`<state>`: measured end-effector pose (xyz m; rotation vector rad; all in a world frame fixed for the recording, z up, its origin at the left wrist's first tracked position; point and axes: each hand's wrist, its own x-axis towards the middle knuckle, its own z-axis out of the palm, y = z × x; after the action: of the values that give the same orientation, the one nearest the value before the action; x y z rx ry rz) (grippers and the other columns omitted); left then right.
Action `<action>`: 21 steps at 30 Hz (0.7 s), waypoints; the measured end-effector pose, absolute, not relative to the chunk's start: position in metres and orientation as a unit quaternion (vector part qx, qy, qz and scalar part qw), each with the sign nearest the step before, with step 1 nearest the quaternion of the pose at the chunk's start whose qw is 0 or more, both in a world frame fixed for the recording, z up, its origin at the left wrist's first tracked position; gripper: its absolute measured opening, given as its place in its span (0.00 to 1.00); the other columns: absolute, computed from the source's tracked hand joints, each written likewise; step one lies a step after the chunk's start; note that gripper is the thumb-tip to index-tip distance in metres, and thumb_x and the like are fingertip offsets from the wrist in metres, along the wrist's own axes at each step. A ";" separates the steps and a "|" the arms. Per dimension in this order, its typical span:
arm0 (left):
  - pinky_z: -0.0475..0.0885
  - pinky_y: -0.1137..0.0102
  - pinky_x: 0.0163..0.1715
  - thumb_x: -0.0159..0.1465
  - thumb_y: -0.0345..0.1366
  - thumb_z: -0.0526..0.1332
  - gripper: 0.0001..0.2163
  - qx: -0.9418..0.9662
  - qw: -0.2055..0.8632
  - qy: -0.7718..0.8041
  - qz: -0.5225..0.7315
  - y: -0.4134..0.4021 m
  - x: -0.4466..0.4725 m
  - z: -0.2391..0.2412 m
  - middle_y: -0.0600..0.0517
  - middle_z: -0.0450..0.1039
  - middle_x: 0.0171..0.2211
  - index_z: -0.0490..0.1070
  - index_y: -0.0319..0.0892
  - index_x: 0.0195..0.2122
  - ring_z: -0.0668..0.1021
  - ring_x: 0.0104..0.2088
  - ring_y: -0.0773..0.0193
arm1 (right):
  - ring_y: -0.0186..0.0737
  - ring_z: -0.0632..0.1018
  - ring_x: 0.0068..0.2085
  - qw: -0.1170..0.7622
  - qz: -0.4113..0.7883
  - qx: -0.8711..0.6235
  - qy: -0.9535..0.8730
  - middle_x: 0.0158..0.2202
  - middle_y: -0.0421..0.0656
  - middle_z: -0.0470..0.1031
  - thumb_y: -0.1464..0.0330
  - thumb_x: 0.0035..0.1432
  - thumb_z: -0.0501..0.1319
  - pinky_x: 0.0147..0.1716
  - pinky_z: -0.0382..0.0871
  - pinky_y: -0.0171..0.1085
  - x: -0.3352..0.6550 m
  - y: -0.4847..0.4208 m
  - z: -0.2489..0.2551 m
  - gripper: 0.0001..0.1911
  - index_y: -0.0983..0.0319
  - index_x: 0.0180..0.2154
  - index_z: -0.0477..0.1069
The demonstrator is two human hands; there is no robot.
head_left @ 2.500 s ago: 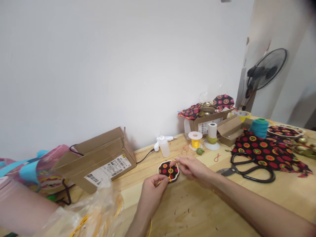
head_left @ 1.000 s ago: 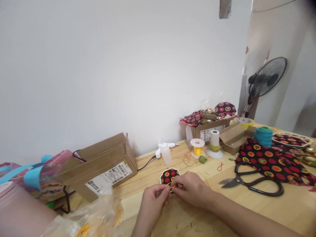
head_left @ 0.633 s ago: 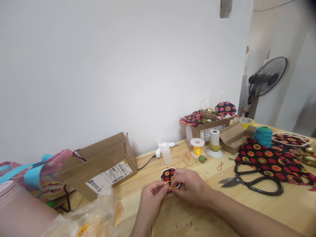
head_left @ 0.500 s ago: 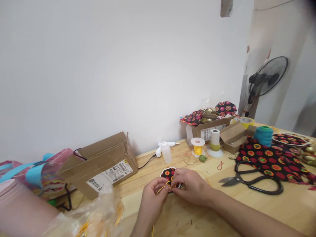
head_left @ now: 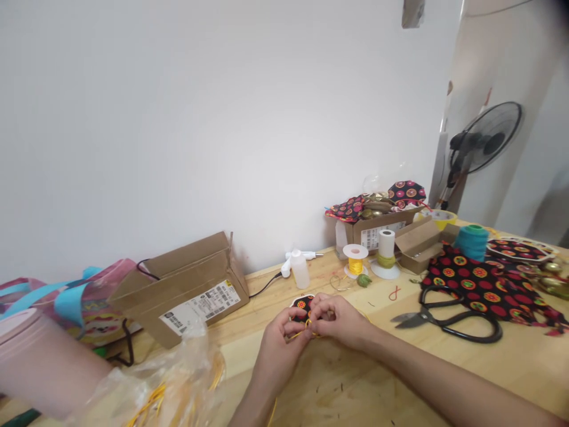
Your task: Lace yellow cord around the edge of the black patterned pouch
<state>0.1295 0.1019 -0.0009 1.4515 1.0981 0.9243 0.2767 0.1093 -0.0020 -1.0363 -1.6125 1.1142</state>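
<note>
My left hand (head_left: 284,338) and my right hand (head_left: 338,320) meet low in the middle of the view, fingertips almost touching. Both pinch a thin yellow cord (head_left: 306,324), which makes a small loop between the fingers. One strand of it hangs below my left wrist, and another passes out behind my right hand. Right behind the fingers lies a black fabric piece (head_left: 302,303) with red and yellow flower prints and a white edge, partly covered by my hands. Black-handled scissors (head_left: 444,317) lie spread to the right of my right hand.
Beyond the hands stand a white plastic bottle (head_left: 300,271), a yellow cord spool (head_left: 355,264) and a white spool (head_left: 386,255). Patterned cloth (head_left: 489,290) and a teal thread cone (head_left: 472,242) are at the right. Leftward are a cardboard box (head_left: 186,290) and a plastic bag (head_left: 186,379).
My hands have shifted slightly; the yellow cord now forms a small upright loop at my fingertips. More of my hands covers the lower fabric piece. The camera view has moved a little.
</note>
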 end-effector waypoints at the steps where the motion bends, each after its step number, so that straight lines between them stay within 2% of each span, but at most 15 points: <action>1: 0.65 0.74 0.29 0.48 0.34 0.63 0.11 0.604 0.526 0.456 0.387 0.102 0.129 -0.002 0.53 0.75 0.23 0.65 0.40 0.33 0.75 0.26 0.65 | 0.33 0.66 0.28 0.458 0.487 -0.393 -0.631 0.26 0.39 0.63 0.73 0.39 0.57 0.26 0.59 0.30 0.279 0.108 0.002 0.03 0.65 0.19 0.69; 4: 0.66 0.72 0.30 0.47 0.32 0.63 0.11 0.595 0.528 0.452 0.403 0.104 0.128 -0.005 0.52 0.75 0.23 0.65 0.39 0.32 0.75 0.28 0.63 | 0.36 0.67 0.32 0.488 0.557 -0.305 -0.599 0.27 0.40 0.64 0.69 0.41 0.55 0.32 0.61 0.33 0.298 0.100 0.025 0.04 0.63 0.20 0.64; 7: 0.66 0.72 0.29 0.47 0.31 0.62 0.10 0.586 0.518 0.467 0.413 0.104 0.127 -0.005 0.52 0.75 0.22 0.65 0.39 0.31 0.76 0.27 0.63 | 0.38 0.67 0.33 0.507 0.489 -0.224 -0.674 0.27 0.42 0.65 0.61 0.44 0.54 0.34 0.60 0.37 0.335 0.093 0.054 0.11 0.62 0.19 0.61; 9: 0.66 0.72 0.28 0.47 0.31 0.62 0.10 0.586 0.506 0.480 0.412 0.104 0.127 -0.003 0.53 0.75 0.21 0.66 0.39 0.31 0.75 0.25 0.64 | 0.36 0.68 0.27 0.476 0.393 -0.101 -0.780 0.20 0.43 0.63 0.53 0.52 0.39 0.29 0.59 0.37 0.360 0.093 0.067 0.27 0.62 0.14 0.59; 10: 0.66 0.72 0.28 0.47 0.30 0.62 0.09 0.588 0.502 0.484 0.411 0.103 0.128 -0.002 0.54 0.75 0.20 0.66 0.39 0.31 0.75 0.25 0.64 | 0.34 0.67 0.23 0.451 0.379 -0.065 -0.805 0.16 0.41 0.61 0.51 0.52 0.33 0.26 0.57 0.35 0.369 0.094 0.071 0.32 0.62 0.11 0.58; 12: 0.66 0.73 0.29 0.46 0.30 0.62 0.10 0.589 0.497 0.486 0.412 0.102 0.129 0.001 0.54 0.74 0.20 0.66 0.39 0.31 0.75 0.25 0.65 | 0.31 0.67 0.19 0.372 0.315 -0.054 -0.871 0.11 0.40 0.59 0.53 0.53 0.24 0.24 0.55 0.34 0.375 0.097 0.071 0.39 0.64 0.09 0.60; 13: 0.66 0.73 0.29 0.46 0.30 0.62 0.10 0.589 0.498 0.486 0.411 0.102 0.130 0.001 0.54 0.74 0.20 0.66 0.39 0.31 0.75 0.25 0.65 | 0.31 0.68 0.19 0.364 0.291 -0.105 -0.879 0.11 0.40 0.61 0.54 0.53 0.23 0.23 0.55 0.34 0.372 0.098 0.068 0.41 0.64 0.10 0.63; 15: 0.66 0.73 0.30 0.46 0.30 0.62 0.09 0.591 0.503 0.481 0.410 0.102 0.130 0.001 0.54 0.74 0.20 0.66 0.39 0.31 0.75 0.25 0.65 | 0.33 0.69 0.22 0.397 0.261 -0.231 -0.849 0.17 0.42 0.68 0.55 0.56 0.27 0.23 0.58 0.34 0.355 0.098 0.058 0.38 0.63 0.18 0.68; 16: 0.66 0.73 0.30 0.46 0.30 0.62 0.09 0.594 0.505 0.475 0.409 0.102 0.130 0.000 0.54 0.74 0.20 0.66 0.39 0.31 0.75 0.26 0.65 | 0.35 0.71 0.25 0.400 0.256 -0.257 -0.842 0.21 0.44 0.70 0.55 0.56 0.33 0.24 0.59 0.33 0.343 0.097 0.051 0.32 0.63 0.22 0.70; 18: 0.66 0.73 0.30 0.47 0.31 0.62 0.10 0.602 0.510 0.460 0.407 0.103 0.130 -0.002 0.55 0.73 0.21 0.66 0.39 0.31 0.75 0.26 0.65 | 0.35 0.70 0.24 0.390 0.191 -0.385 -0.814 0.21 0.43 0.72 0.55 0.48 0.52 0.23 0.58 0.32 0.319 0.097 0.038 0.19 0.63 0.24 0.70; 19: 0.66 0.73 0.30 0.47 0.31 0.62 0.10 0.605 0.512 0.454 0.407 0.103 0.129 -0.003 0.55 0.73 0.21 0.66 0.39 0.31 0.74 0.26 0.66 | 0.36 0.71 0.25 0.344 0.147 -0.432 -0.821 0.22 0.42 0.72 0.57 0.41 0.60 0.24 0.58 0.32 0.309 0.098 0.032 0.15 0.63 0.24 0.70; 21: 0.66 0.74 0.29 0.47 0.32 0.62 0.10 0.611 0.511 0.448 0.406 0.104 0.129 -0.003 0.55 0.72 0.21 0.67 0.39 0.31 0.74 0.26 0.66 | 0.33 0.71 0.23 0.283 0.132 -0.473 -0.824 0.20 0.38 0.73 0.64 0.37 0.64 0.22 0.57 0.30 0.296 0.100 0.022 0.10 0.61 0.26 0.72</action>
<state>0.1287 0.1036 -0.0032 1.4700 1.0792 0.9769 0.2960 0.0997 0.0222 -1.2653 -2.2065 0.3527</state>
